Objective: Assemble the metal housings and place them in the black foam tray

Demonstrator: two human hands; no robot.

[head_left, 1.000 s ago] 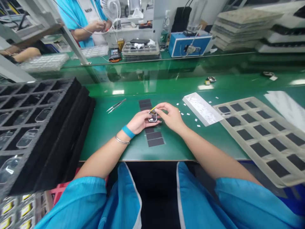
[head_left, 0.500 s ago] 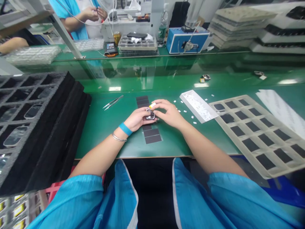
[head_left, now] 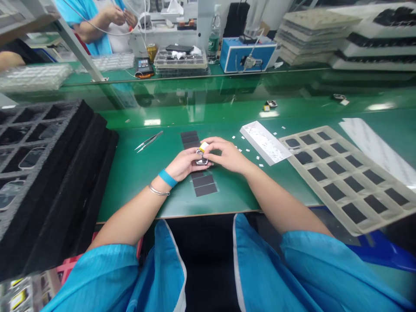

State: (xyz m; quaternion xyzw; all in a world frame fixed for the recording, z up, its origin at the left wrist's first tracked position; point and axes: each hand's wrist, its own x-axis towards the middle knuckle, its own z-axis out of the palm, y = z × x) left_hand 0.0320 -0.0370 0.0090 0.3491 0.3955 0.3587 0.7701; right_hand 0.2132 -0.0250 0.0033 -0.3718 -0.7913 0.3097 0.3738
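Note:
My left hand (head_left: 186,166) is closed around a small watch case (head_left: 202,160) with a silver rim and dark inside. At the top of the case, a yellow-and-white battery (head_left: 204,147) sits tilted up between the index finger and thumb of my right hand (head_left: 225,156). The right fingertips meet the case's edge; their exact contact is partly hidden. Under both hands lies a strip of black rectangular films (head_left: 206,186) on the green bench (head_left: 136,182). Tweezers (head_left: 148,141) rest to the left of my hands.
A white box (head_left: 264,143) of small white pieces stands to the right, with several pieces scattered around it. Beyond it is a beige compartment tray (head_left: 341,162). Stacked black foam trays (head_left: 65,173) rise at left. More watch parts (head_left: 270,105) lie farther back. A co-worker (head_left: 107,26) sits opposite.
The view has shifted slightly to the right. Between my fingers, the yellow-and-white battery now shows more of its face above the case. My left hand keeps its hold on the case.

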